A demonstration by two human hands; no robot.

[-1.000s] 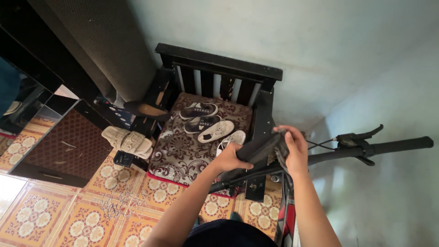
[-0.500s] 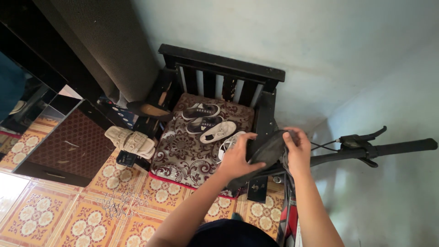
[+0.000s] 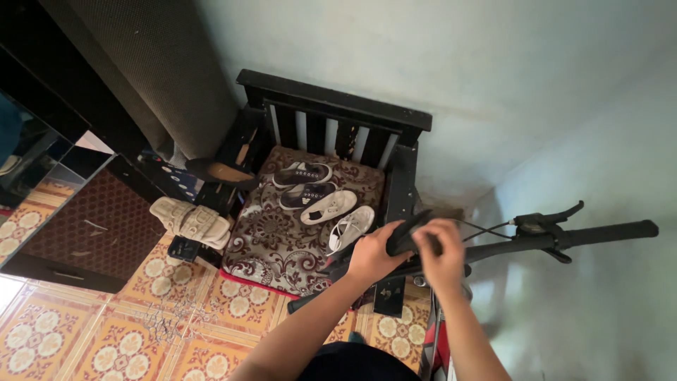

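Both hands meet at the middle of a bicycle handlebar point(image 3: 564, 240). The left hand point(image 3: 371, 255) and the right hand point(image 3: 441, 255) grip a flat black object point(image 3: 407, 229) over the bar. Just beyond them stands a dark wooden chair point(image 3: 331, 113), its patterned cushion point(image 3: 271, 236) holding two pairs of shoes point(image 3: 321, 197). Beige sandals point(image 3: 190, 220) sit beside it on the tiled floor point(image 3: 84, 339).

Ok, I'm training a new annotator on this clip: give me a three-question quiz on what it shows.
1. True or false: both hands grip the black object over the bicycle handlebar.
2. How many shoes lie on the chair cushion? A) two B) four C) six
3. What lies on the floor left of the chair?

Key:
1. True: left hand and right hand both hold the black object.
2. B: two dark shoes, two white shoes.
3. Beige sandals.
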